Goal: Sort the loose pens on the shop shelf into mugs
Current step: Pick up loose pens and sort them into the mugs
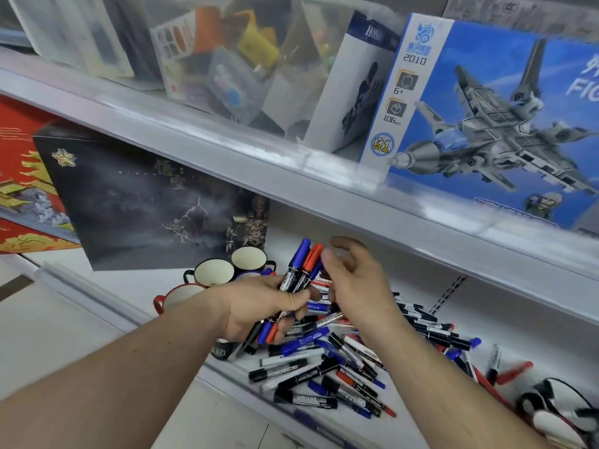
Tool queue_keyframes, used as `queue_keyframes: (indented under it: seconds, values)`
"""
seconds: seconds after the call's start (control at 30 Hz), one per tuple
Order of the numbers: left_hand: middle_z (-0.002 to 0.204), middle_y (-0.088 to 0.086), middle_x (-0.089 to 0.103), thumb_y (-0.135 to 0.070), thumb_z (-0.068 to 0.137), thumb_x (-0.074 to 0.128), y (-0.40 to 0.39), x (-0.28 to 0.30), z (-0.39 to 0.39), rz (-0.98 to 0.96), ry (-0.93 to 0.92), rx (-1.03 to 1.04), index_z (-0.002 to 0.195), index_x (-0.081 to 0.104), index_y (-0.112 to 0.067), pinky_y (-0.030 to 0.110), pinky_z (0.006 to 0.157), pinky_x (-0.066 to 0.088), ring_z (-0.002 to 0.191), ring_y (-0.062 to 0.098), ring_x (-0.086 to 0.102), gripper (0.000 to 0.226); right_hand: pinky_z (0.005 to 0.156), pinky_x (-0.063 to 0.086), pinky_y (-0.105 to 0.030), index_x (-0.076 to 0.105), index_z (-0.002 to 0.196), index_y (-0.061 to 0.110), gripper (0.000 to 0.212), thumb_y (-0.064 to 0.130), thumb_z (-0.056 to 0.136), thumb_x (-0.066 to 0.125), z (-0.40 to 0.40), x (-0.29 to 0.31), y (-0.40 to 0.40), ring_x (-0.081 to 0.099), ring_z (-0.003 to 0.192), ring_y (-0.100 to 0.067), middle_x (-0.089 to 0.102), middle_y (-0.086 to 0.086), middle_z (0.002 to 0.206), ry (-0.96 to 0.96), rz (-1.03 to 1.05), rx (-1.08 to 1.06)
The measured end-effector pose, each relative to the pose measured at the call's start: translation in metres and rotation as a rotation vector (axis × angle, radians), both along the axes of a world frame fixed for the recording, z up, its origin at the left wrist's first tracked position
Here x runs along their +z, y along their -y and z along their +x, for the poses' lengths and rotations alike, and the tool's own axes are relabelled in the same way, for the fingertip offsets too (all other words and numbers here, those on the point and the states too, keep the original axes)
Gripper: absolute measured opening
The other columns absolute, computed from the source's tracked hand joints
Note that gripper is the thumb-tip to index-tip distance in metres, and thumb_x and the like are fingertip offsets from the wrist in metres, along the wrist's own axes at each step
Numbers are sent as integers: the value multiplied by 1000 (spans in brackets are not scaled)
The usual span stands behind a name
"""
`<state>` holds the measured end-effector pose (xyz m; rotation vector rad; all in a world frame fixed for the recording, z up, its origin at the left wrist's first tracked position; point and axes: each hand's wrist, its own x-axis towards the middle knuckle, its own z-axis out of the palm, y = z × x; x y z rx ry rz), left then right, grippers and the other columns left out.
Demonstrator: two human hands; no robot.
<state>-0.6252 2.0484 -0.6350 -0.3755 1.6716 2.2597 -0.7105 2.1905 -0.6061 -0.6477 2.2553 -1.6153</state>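
My left hand [259, 306] grips a bundle of marker pens [299, 270] with blue and red caps pointing up and away. My right hand [353, 280] hovers just right of the bundle's caps, fingers loosely bent, holding nothing. A heap of loose pens [340, 367] in black, blue and red lies on the white shelf below both hands. Behind my left hand stand two dark mugs [214, 272] [249, 257] with cream insides, and a red mug [175, 298] is partly hidden by my wrist. Another dark mug [223, 350] shows under my left hand.
A dark boxed set [146, 202] and a red box [22, 176] lean at the back left of the shelf. The upper shelf edge [324, 189] overhangs closely, carrying a blue fighter-jet box [486, 118] and a clear bin. A black-and-white object [557, 413] lies at the far right.
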Motion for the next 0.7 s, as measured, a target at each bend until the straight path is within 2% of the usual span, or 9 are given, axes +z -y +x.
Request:
queue_keyframes:
  seconds: [0.07,0.13,0.2,0.27,0.33,0.4,0.47,0.6,0.7]
  values:
    - [69,1,55,-32,78,75,1,-2,0,1,6,-80,90,55,-9,26,50,43,48,11,43,33,61,45,-27,59,113,39,21,39,92,64,0,0,1,58,59,-4,68,5,91,-41,44,7]
    - [66,1,56,-35,74,74,3,-2,1,-26,24,-146,79,56,-11,26,51,44,49,12,45,31,54,48,-28,64,100,32,13,25,91,68,4,-1,1,56,55,-6,67,-1,82,-21,34,-1]
    - [65,2,58,-34,79,73,3,2,3,-65,52,-181,86,60,-10,25,49,45,50,13,48,28,43,45,-27,64,93,19,10,10,91,67,7,0,0,55,50,-14,66,-11,79,119,-51,-15]
    - [72,2,67,-25,86,69,4,4,5,-49,70,-156,98,60,-9,24,47,46,51,12,54,22,39,41,-25,60,92,10,9,1,92,62,6,0,-3,53,45,-16,63,-13,72,233,-116,-21]
    - [87,7,73,-20,83,64,7,4,7,-9,77,-108,109,61,-8,23,47,48,57,14,60,29,42,42,-25,60,94,8,11,-3,93,59,3,-1,-9,54,46,-15,63,-8,69,298,-175,-25]
    - [105,13,73,-17,81,66,13,3,7,12,75,-78,122,60,-7,22,48,48,65,17,63,43,46,46,-26,62,99,7,14,-4,95,56,1,-3,-14,56,50,-16,68,-8,77,344,-242,-15]
    - [112,17,71,-11,83,67,17,0,7,8,85,-64,132,54,-3,21,47,48,66,19,65,51,50,48,-26,64,105,6,18,-6,96,53,0,-6,-19,56,54,-16,71,-11,87,374,-262,11]
    - [114,22,69,-3,88,59,19,-1,5,-12,105,-32,133,52,0,20,43,44,62,20,64,47,54,51,-27,65,110,6,25,-8,97,50,-2,-12,-25,59,59,-17,70,-18,97,371,-198,63]
    - [116,21,69,-2,89,60,20,-2,5,-70,96,-44,132,56,-3,20,44,44,61,19,62,43,59,55,-26,65,112,7,27,-9,95,52,-5,-12,-29,64,61,-16,67,-15,90,360,-122,108]
